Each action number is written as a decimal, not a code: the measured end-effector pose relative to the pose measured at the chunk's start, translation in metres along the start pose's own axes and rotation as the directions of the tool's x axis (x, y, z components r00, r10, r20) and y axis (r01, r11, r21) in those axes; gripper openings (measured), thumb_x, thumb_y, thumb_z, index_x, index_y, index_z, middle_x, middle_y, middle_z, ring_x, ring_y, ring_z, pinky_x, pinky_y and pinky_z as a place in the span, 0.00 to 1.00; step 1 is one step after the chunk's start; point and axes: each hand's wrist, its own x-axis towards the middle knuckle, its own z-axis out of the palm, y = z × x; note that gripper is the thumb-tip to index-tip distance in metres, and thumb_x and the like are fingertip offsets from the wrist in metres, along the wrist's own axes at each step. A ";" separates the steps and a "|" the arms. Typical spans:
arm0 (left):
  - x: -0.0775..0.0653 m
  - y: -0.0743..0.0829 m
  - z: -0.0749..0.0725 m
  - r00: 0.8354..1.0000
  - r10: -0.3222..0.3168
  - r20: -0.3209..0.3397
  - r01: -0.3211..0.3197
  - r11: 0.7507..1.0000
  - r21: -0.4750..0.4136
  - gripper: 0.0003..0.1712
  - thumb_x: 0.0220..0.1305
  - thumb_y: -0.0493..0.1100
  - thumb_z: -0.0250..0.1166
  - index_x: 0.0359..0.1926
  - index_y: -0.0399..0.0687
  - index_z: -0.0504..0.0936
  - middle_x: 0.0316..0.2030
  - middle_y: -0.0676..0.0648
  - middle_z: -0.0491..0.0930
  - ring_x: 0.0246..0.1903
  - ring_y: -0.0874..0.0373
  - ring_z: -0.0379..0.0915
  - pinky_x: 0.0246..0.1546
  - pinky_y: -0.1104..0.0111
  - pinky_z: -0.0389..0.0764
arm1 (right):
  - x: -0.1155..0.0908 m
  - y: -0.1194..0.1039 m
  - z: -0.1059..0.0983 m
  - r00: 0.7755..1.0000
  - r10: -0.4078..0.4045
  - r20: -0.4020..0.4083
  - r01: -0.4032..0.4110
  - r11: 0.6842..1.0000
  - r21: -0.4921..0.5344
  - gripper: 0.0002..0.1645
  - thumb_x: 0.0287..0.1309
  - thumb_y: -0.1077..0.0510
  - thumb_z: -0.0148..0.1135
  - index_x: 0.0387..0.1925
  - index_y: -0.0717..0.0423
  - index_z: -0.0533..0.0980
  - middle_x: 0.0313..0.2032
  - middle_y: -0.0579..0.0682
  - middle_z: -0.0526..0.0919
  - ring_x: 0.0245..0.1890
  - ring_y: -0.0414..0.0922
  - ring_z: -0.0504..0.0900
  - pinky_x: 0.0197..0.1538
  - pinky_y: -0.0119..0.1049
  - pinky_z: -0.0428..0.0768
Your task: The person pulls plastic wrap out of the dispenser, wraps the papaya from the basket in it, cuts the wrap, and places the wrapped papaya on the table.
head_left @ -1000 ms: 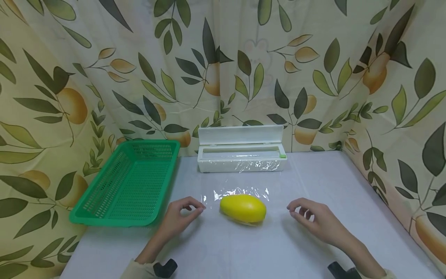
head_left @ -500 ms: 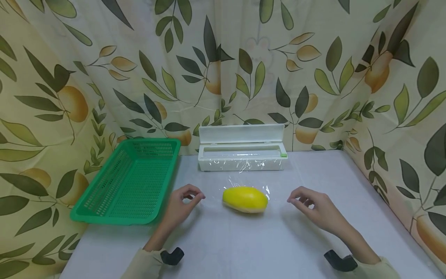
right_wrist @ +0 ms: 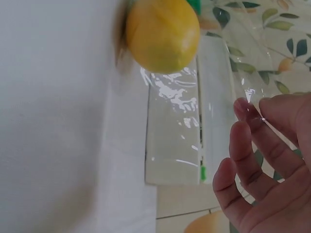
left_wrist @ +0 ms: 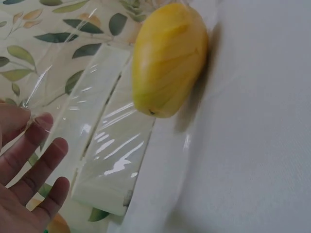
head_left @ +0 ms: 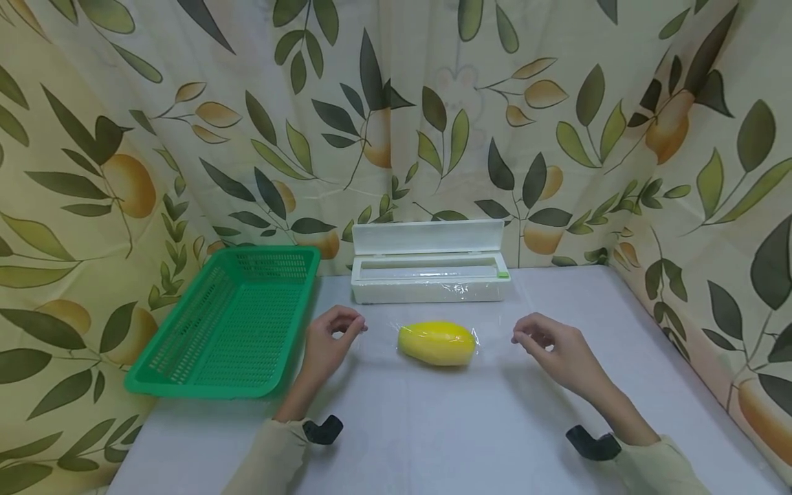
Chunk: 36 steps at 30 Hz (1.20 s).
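Observation:
An oblong yellow fruit (head_left: 437, 344) lies on the white table between my hands, with bright reflections of clear cling film (head_left: 475, 337) on and around it. My left hand (head_left: 331, 337) pinches the film's left edge between thumb and index finger, the other fingers loosely spread in the left wrist view. On the opposite side, my right hand (head_left: 553, 350) pinches the right edge between thumb and forefinger. Glare on the film (right_wrist: 170, 92) shows it stretched across in the right wrist view. The fruit's pointed, greenish end (left_wrist: 153, 109) faces the left wrist camera.
A white cling film box (head_left: 430, 291) with its lid (head_left: 427, 238) raised stands behind the fruit; a green slider (head_left: 502, 275) sits at its right end. To the left is a green plastic basket (head_left: 229, 337). A leaf-and-fruit patterned curtain (head_left: 458, 185) surrounds the table.
Both hands have moved forward, away from the body, still pinching the film. The fruit has shifted slightly forward too, and film reflections now show across its top.

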 end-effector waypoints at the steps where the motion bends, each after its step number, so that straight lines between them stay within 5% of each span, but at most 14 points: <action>1: 0.001 0.000 0.001 1.000 0.002 -0.004 -0.002 1.000 -0.010 0.03 0.67 0.37 0.70 0.39 0.41 0.85 0.31 0.50 0.88 0.33 0.54 0.84 0.37 0.68 0.81 | 0.001 0.000 0.000 1.000 0.000 -0.002 0.000 1.000 0.003 0.09 0.63 0.66 0.69 0.40 0.50 0.81 0.33 0.44 0.87 0.30 0.37 0.81 0.35 0.30 0.82; 19: 0.029 -0.012 0.018 0.993 -0.106 -0.054 0.102 0.993 -0.066 0.03 0.67 0.35 0.69 0.37 0.39 0.84 0.28 0.44 0.88 0.30 0.49 0.86 0.31 0.73 0.79 | 0.032 0.018 0.009 1.000 0.003 -0.025 -0.003 1.000 0.004 0.06 0.65 0.66 0.67 0.40 0.53 0.80 0.33 0.47 0.88 0.31 0.43 0.82 0.34 0.31 0.80; 36: 0.041 -0.033 0.028 0.956 -0.292 -0.035 0.292 0.956 -0.014 0.04 0.66 0.39 0.71 0.36 0.42 0.85 0.27 0.47 0.88 0.27 0.52 0.83 0.27 0.71 0.75 | 0.054 0.043 0.033 0.981 0.163 0.104 -0.167 0.985 0.037 0.04 0.70 0.61 0.63 0.43 0.58 0.80 0.31 0.46 0.87 0.32 0.46 0.80 0.35 0.36 0.79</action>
